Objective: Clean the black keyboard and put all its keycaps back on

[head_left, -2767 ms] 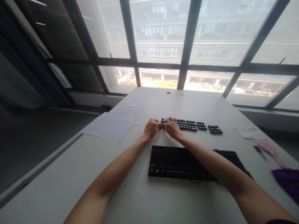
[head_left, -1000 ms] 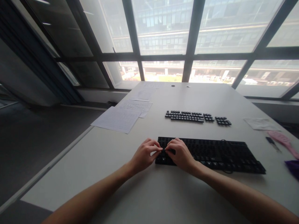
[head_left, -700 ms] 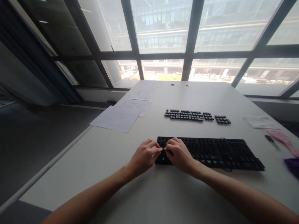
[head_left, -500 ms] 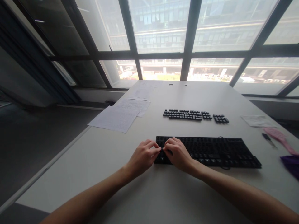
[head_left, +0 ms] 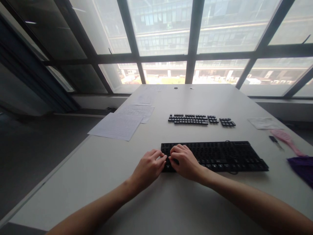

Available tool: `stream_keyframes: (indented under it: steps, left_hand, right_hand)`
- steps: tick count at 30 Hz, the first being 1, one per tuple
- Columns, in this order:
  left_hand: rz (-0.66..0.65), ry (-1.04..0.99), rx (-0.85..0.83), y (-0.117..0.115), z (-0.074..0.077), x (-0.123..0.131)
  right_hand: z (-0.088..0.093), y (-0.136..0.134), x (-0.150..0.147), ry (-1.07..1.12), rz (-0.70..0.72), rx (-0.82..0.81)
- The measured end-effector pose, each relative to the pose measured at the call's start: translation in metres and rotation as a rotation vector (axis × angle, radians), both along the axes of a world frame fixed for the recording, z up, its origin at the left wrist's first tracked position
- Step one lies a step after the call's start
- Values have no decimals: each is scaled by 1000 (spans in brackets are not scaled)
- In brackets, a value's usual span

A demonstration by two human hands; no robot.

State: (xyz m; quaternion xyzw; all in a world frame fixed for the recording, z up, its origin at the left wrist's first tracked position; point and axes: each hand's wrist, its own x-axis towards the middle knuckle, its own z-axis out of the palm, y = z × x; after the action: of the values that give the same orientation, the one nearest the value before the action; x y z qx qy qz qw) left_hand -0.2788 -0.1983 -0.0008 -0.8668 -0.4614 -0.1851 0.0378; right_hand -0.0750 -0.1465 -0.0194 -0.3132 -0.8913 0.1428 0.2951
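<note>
Left grip [head_left: 148, 164], right grip [head_left: 185, 163] | curled over oblong keyboard [head_left: 215, 153] | blocky keycaps [head_left: 190, 120]

Left hand [head_left: 149, 164], right hand [head_left: 185, 163] over keyboard [head_left: 220, 155], keycaps [head_left: 190, 122] beyond

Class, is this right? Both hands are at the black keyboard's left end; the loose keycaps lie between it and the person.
No: head view, the loose keycaps lie beyond the black keyboard, toward the windows. Left hand and right hand: correct.
</note>
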Motion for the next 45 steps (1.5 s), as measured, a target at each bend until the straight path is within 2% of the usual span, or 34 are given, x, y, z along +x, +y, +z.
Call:
stream_keyframes:
  steps: [9,15,20,23,27,31,34,38,45]
  left_hand:
    - [10,8,-63,-3,-3,1]
    - [50,-164,-108,2,-7,2]
    - [85,-308,-85,12,-3,-4]
    - [117,-344,-72,33,2,-13]
    - [124,-317,-39,91,6,-17]
    - [146,-256,-16,158,5,-1]
    - [198,-172,-18,194,0,15]
    - [199,-121,-22,216,-9,29]
    - [154,-122,-42,220,-16,33]
  right_hand:
    - [5,-6,4,-93,-37,-20]
    - [7,-6,5,-63,-26,-38]
    - [17,2,11,35,-61,-50]
    - [23,29,21,20,-166,-54]
    - [24,88,29,-124,-338,-22]
    - [20,141,22,-304,-420,67]
    - [16,163,14,-361,-416,109]
    - [12,176,7,-373,-378,138]
    - [7,183,5,-377,-291,157]
